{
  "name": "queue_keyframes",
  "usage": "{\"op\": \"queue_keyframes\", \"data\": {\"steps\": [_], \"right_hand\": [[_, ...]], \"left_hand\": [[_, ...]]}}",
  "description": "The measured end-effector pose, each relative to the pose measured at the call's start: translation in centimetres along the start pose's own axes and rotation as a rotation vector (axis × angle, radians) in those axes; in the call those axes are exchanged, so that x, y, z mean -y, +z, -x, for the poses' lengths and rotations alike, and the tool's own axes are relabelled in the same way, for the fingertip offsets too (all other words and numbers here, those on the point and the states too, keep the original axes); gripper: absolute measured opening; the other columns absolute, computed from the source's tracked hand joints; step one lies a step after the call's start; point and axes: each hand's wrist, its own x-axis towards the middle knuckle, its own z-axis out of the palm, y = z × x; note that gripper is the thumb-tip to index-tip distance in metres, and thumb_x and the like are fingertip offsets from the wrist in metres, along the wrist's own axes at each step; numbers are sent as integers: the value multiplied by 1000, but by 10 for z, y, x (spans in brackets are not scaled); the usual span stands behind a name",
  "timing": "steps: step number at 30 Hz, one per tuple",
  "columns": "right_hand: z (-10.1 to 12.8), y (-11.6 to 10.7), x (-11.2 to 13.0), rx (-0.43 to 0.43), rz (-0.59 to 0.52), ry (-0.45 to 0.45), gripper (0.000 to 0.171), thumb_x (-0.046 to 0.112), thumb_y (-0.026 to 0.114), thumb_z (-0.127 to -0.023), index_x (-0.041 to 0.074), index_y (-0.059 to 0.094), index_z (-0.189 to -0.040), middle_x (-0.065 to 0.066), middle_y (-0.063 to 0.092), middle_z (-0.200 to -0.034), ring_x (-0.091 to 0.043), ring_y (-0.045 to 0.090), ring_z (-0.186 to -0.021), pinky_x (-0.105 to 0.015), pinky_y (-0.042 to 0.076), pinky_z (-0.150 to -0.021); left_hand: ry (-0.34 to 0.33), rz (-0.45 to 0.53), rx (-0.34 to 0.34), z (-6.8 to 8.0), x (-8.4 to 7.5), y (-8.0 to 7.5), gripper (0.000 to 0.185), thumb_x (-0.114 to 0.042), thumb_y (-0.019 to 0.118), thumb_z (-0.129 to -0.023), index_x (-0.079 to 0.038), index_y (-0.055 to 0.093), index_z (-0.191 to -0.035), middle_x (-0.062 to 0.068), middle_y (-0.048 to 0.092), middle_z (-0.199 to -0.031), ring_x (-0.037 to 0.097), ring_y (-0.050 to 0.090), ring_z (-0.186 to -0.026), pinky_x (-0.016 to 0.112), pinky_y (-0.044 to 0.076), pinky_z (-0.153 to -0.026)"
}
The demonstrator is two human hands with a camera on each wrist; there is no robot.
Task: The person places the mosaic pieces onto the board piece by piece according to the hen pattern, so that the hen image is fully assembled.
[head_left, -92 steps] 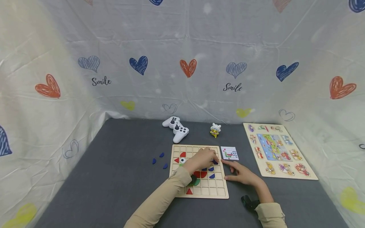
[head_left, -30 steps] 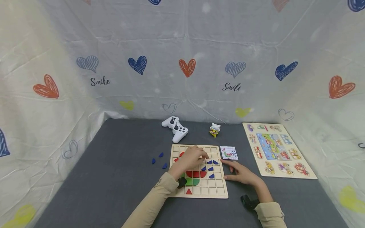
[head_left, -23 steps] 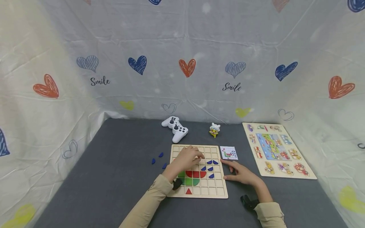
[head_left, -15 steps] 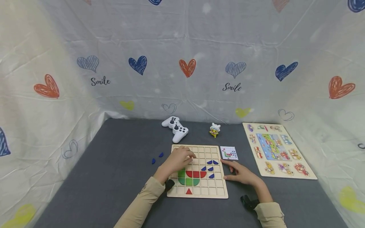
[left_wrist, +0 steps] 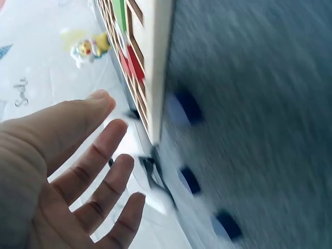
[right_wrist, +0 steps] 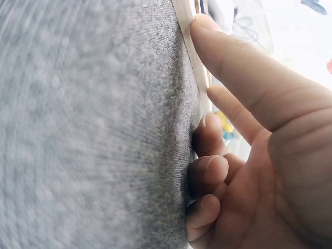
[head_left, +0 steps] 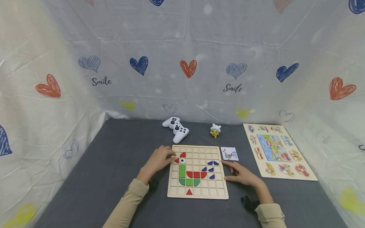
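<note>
So the left hand [head_left: 158, 160] hovers empty, fingers loosely spread, at the wooden grid board's [head_left: 198, 193] far-left edge; the loose blue pieces [left_wrist: 189, 108] lie just left of it. Right hand [head_left: 242, 174], index out, others curled, rests against the board's right edge.

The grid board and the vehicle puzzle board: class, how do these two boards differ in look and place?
The grid board shows plain squares with a few coloured shapes; the vehicle puzzle board is covered with pictures. The grid board lies between the left hand and right hand; the vehicle puzzle board lies untouched, far right. Both are pale wood, lying flat.
</note>
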Motion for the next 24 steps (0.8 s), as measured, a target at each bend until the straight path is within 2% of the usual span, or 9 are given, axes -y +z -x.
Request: {"op": "queue_keyframes", "data": {"steps": [6,13,20,24], "right_hand": [[0,0,0,-3,0,-3,68,31,71,-81,9,42,-139,-4,40,-81,-6,31,-61,-21,30,-54],[0,0,-1,-2,0,-2,69,33,70,-81,9,42,-139,-3,40,-81,-7,31,-60,-21,30,-53],[-1,0,0,3,1,18,69,34,70,-81,10,42,-139,-3,41,-81,-7,32,-60,-22,31,-54],[0,0,0,0,7,20,69,35,70,-81,10,42,-139,-3,41,-80,-7,32,-60,-21,31,-54]], "left_hand": [[-88,-58,-5,7,17,-8,20,-22,74,-78,-18,72,-98,-1,62,-93,20,54,-89,42,45,-77],[-150,-77,2,12,31,-12,24,-20,76,-77,-16,71,-100,3,63,-95,24,55,-90,45,47,-75],[-227,-41,16,9,36,-8,26,-19,76,-76,-11,70,-100,5,62,-92,23,54,-86,43,46,-74],[-242,-44,6,6,36,-4,21,-18,76,-76,-11,70,-95,4,60,-85,21,53,-81,40,45,-70]]}}
